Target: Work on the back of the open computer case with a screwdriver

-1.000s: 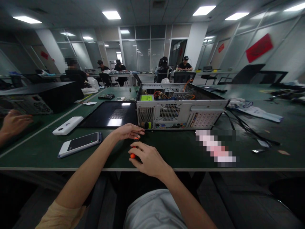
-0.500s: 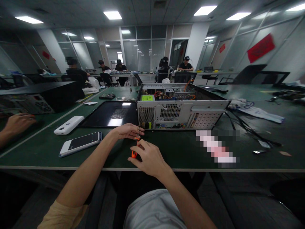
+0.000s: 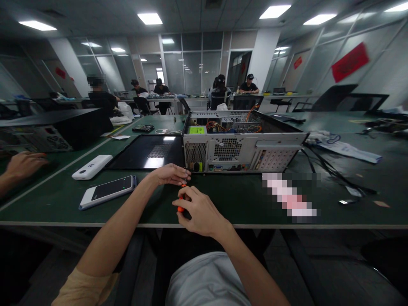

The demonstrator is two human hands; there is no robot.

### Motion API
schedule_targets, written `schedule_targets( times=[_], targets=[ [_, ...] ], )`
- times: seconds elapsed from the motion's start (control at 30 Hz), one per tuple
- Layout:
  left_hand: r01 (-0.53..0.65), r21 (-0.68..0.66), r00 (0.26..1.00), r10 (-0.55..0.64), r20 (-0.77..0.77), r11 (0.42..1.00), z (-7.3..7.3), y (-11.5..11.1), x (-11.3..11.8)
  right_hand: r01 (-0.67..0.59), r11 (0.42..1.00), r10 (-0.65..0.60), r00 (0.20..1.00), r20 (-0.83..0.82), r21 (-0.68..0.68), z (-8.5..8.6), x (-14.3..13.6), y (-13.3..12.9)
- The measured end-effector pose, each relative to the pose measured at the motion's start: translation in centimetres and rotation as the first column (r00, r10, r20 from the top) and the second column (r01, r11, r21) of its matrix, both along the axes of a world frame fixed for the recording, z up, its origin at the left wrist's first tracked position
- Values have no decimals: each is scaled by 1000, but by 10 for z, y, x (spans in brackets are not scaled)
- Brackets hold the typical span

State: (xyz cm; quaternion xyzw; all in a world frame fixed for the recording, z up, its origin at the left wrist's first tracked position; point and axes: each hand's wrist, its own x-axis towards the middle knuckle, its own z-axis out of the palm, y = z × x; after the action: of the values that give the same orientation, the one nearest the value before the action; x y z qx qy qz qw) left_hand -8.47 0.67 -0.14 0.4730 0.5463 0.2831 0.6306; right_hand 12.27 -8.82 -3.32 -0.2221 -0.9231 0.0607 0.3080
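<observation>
An orange-handled screwdriver [image 3: 181, 204] points away from me, its metal shaft toward the lower left corner of an open computer case [image 3: 223, 153]. The fingers of my right hand [image 3: 200, 210] are wrapped round its handle. My left hand [image 3: 170, 174] pinches the shaft near its far end, close to the case's back panel. Whether the tip touches a screw is hidden by the fingers. Inside the case, a green-labelled part [image 3: 196, 130] and coloured wires show at the top.
Left of the case lie a black side panel [image 3: 143, 153], a white power bank [image 3: 92, 167] and a phone-like device [image 3: 108, 191]. Another person's hand [image 3: 27, 163] rests near a second case [image 3: 57, 131]. Black cables [image 3: 338, 174] and gloves [image 3: 350, 151] are on the right.
My right hand's fingers have shifted round the orange handle and closed more on it. My left hand has stayed nearly in place on the shaft.
</observation>
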Motion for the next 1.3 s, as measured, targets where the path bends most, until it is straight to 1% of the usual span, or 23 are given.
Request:
schedule_targets(
  times=[0.13, 0.23, 0.33, 0.5, 0.63, 0.7, 0.8, 0.83, 1.0, 1.13, 1.2, 1.3],
  targets=[
    [-29, 9, 999, 29, -30, 1000, 1, -1, 1, 11, 1000, -11, 1000, -26, 18, -5, -3, 1],
    [-40, 16, 999, 41, -32, 999, 1, -1, 1, 80, 996, -78, 996, -45, 42, -7, -3, 0],
    [-44, 17, 999, 44, -21, 999, 0, -1, 1, 147, 988, -146, 989, -36, 40, -4, -1, -1],
    [-56, 27, 998, 57, -16, 998, -2, 0, 4, 101, 992, -107, 991, 79, 71, 3, 2, 0],
    [-95, 33, 995, 96, -37, 995, -3, 0, 5, 114, 991, -119, 990, 82, 64, 1, -1, 1],
    [-103, 37, 994, 104, -34, 994, -4, 1, 5, 157, 986, -161, 985, 59, 57, -1, -2, 0],
    [-108, 36, 994, 109, -28, 994, -6, 3, 6, 262, 965, -262, 964, 33, 13, -1, -3, -4],
    [-110, 37, 993, 111, -26, 993, -7, 4, 6, 272, 962, -272, 962, 35, 1, 0, -3, -5],
    [-111, 28, 994, 111, -7, 993, -2, 0, 7, 174, 985, -171, 976, 137, -10, 4, -2, -4],
    [-90, 1, 996, 90, 22, 996, 4, -4, 5, 142, 978, -122, 984, 132, -150, 8, -1, -2],
    [-89, 1, 995, 89, 36, 996, 6, -5, 4, 143, 968, -122, 986, 113, -205, 9, 0, -3],
    [-106, 4, 994, 105, 40, 994, 4, -3, 4, 169, 964, -150, 983, 106, -207, 9, 0, -3]
  ],
)
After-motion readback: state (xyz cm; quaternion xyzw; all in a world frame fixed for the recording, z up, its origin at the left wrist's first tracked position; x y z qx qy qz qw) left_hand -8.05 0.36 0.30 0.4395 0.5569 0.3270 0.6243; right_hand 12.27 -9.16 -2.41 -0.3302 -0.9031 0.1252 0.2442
